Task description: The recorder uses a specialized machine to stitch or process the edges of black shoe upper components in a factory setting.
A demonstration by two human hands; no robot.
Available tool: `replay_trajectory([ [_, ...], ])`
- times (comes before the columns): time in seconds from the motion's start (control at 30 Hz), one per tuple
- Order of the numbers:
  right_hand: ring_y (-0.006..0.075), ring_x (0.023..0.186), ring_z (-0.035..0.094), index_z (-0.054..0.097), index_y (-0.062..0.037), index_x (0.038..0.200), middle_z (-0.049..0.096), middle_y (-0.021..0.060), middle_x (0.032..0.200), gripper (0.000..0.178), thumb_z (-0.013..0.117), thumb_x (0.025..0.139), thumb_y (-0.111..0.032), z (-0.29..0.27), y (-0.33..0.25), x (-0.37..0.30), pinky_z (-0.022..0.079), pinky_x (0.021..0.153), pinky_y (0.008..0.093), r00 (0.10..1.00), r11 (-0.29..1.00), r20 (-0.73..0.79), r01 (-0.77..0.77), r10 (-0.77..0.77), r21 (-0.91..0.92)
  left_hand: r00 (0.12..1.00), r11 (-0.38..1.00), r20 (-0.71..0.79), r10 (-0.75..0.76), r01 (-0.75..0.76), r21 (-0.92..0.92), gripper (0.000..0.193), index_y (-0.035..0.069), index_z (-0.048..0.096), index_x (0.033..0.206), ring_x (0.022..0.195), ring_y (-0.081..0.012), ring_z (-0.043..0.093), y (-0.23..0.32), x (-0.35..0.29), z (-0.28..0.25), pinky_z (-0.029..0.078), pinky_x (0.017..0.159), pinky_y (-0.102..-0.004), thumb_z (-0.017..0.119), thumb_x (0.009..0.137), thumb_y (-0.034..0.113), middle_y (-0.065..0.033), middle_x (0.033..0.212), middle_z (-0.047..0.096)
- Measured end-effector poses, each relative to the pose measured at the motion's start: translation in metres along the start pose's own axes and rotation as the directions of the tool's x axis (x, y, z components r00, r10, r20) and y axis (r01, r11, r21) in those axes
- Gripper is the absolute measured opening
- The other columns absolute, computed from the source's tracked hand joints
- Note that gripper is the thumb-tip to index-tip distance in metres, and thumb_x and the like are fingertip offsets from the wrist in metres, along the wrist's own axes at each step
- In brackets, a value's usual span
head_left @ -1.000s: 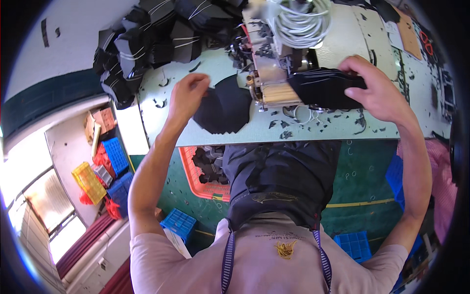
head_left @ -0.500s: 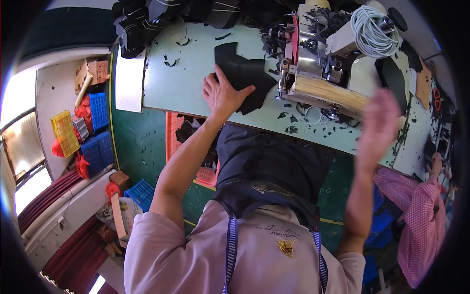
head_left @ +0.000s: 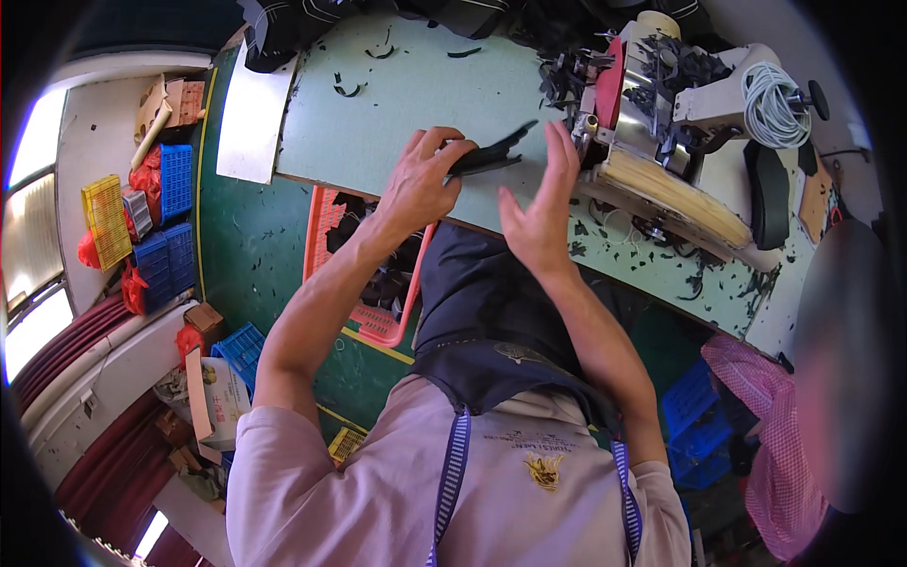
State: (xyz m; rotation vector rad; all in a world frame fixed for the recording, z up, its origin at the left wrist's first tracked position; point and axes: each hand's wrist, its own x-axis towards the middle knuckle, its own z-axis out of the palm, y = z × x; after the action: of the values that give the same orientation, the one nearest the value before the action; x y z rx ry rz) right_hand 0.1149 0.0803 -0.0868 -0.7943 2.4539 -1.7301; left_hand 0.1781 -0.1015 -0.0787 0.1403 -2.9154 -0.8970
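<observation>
Raised off the pale green table, the dark sheet pieces (head_left: 496,156) are tilted nearly edge-on, with strip-like ends pointing right. My left hand (head_left: 425,181) grips their left end, fingers curled over it. Whether they are separate sheets or one folded sheet, I cannot tell. My right hand (head_left: 543,203) is open, just right of the pieces, its fingers stretched up and its thumb apart. It is beside the machine (head_left: 647,128), which has a wooden front board (head_left: 675,197) and black scraps heaped on its metal top.
Black scraps litter the table (head_left: 378,118). A curved black piece (head_left: 767,194) lies right of the machine, below coiled grey cable (head_left: 775,104). Dark pieces (head_left: 274,33) are piled at the back. Below the table edge stands an orange basket (head_left: 378,326). A pink checked sleeve (head_left: 789,463) shows at right.
My left hand has lifted the dark sheet pieces from lying flat and tilted them up. My right hand has swung left from the machine's right side to beside them. The whole view has shifted.
</observation>
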Motion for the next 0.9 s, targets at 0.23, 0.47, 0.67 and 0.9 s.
replay_trajectory([
  [0.23, 0.0407, 0.127, 0.047, 0.045, -0.0018, 0.139, 0.053, 0.0232, 0.128, 0.072, 0.054, 0.068, 0.011, 0.026, 0.054, 0.017, 0.036, 0.11, 0.045, 0.939, 0.963, 0.296, -0.225, 0.174, 0.146, 0.996, 0.997, -0.046, -0.073, 0.071, -0.035, 0.061, 0.009, 0.057, 0.128, 0.128, -0.0356, 0.046, -0.015, -0.004, 0.023, 0.037, 0.108, -0.0507, 0.07, 0.068, 0.002, -0.0128, 0.127, 0.056],
  [0.47, 0.0286, 0.131, 0.047, 0.031, -0.0058, 0.148, 0.046, 0.0175, 0.142, 0.073, 0.071, 0.087, -0.008, 0.027, 0.049, 0.017, 0.035, 0.113, 0.0427, 0.904, 0.843, 0.166, -0.427, 0.393, 0.327, 0.869, 0.877, 0.119, -0.48, 0.474, 0.071, 0.039, 0.005, 0.072, 0.108, 0.097, -0.0296, 0.066, -0.005, 0.033, 0.0, 0.046, 0.099, -0.0383, 0.078, 0.077, 0.029, -0.013, 0.093, 0.07],
  [0.67, 0.0211, 0.113, 0.059, 0.036, -0.01, 0.145, 0.053, 0.0096, 0.128, 0.053, 0.062, 0.099, -0.016, 0.002, -0.016, 0.009, 0.058, 0.089, 0.0437, 0.682, 0.211, 0.532, -0.693, 0.501, 0.69, 0.744, 0.096, 0.339, -0.576, 0.473, -0.876, 0.055, 0.0, 0.05, 0.134, 0.106, -0.0263, 0.063, 0.04, 0.033, 0.005, 0.05, 0.095, -0.0391, 0.069, 0.091, 0.03, -0.0148, 0.12, 0.062],
  [0.9, 0.0221, 0.114, 0.061, 0.043, -0.0063, 0.138, 0.059, 0.0088, 0.12, 0.042, 0.058, 0.099, -0.012, -0.073, -0.037, 0.003, 0.053, 0.095, 0.0427, 0.635, -0.311, 0.668, -0.591, 0.388, 0.744, 0.922, -0.21, 0.387, -0.004, 0.378, -0.902, 0.074, 0.002, 0.034, 0.147, 0.11, -0.0404, 0.061, 0.088, 0.066, -0.01, 0.051, 0.098, -0.0502, 0.062, 0.09, 0.039, -0.0229, 0.125, 0.056],
])
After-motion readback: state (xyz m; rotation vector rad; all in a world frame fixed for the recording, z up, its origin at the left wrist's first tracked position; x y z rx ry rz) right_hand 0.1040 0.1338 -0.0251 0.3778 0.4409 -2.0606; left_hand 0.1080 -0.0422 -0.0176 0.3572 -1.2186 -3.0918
